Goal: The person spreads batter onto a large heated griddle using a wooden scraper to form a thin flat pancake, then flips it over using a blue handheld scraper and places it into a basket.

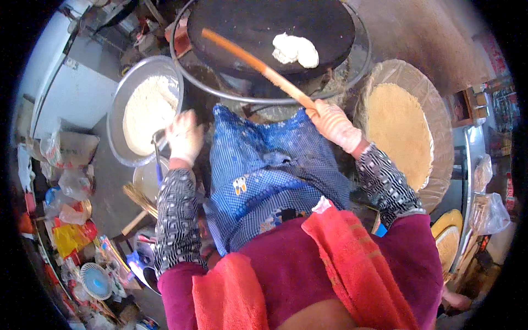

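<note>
My right hand (334, 125), in a pale glove, is closed around one end of a long flat wooden stick (258, 67). The stick slants up and left over the edge of a round black griddle (231, 27). On the griddle lies a soft white lump of dough (295, 50). My left hand (186, 137), also gloved, is smeared by motion beside a metal bowl (114, 124) with a pale floury mass (146, 113). A metal tool with a blue handle (159, 169) leans at the bowl's rim, close to that hand; whether the fingers touch it is unclear.
A metal ring (177, 58) surrounds the griddle. At right, a broad plastic-lined container (443, 143) holds a round, flat tan layer (397, 129). A straw brush (144, 202) lies below the bowl. Plastic bags and a blue-white round basket (97, 281) crowd the left.
</note>
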`<state>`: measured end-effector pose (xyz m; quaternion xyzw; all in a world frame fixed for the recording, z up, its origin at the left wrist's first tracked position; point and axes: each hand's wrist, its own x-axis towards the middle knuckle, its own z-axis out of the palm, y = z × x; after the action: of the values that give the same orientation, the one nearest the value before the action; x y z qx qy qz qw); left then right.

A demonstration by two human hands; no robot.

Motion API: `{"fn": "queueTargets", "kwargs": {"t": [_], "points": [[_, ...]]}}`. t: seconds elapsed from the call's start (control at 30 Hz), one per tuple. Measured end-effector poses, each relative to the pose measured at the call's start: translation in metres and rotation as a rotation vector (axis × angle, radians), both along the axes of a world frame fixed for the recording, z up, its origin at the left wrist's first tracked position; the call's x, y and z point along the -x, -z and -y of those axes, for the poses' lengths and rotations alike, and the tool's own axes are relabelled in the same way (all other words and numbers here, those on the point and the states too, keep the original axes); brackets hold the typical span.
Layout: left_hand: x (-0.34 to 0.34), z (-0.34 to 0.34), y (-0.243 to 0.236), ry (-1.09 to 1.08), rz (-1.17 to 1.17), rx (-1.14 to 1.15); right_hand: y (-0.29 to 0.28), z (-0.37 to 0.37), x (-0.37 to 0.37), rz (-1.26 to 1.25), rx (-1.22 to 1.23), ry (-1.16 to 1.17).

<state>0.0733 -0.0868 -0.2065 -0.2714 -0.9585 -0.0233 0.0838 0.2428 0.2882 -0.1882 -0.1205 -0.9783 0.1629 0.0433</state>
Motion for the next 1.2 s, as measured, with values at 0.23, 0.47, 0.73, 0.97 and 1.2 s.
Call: {"fn": "queueTargets", "kwargs": {"t": [0.23, 0.47, 0.73, 0.97, 1.2], "points": [[-0.066, -0.164, -0.002, 0.271, 0.058, -0.037, -0.004, -0.008, 0.035, -0.004, 0.001, 0.132], [-0.082, -0.198, 0.021, 0.206, -0.094, 0.140, 0.008, -0.043, 0.038, -0.020, -0.215, 0.206], [-0.093, -0.194, 0.007, 0.206, -0.057, 0.278, 0.014, -0.055, 0.026, -0.032, -0.246, 0.204], [-0.090, -0.193, -0.007, 0.208, -0.005, 0.374, 0.015, -0.073, 0.026, -0.058, -0.292, 0.259], [-0.088, -0.190, 0.001, 0.182, -0.005, 0.253, 0.031, -0.070, 0.003, -0.120, -0.254, 0.193]]}}
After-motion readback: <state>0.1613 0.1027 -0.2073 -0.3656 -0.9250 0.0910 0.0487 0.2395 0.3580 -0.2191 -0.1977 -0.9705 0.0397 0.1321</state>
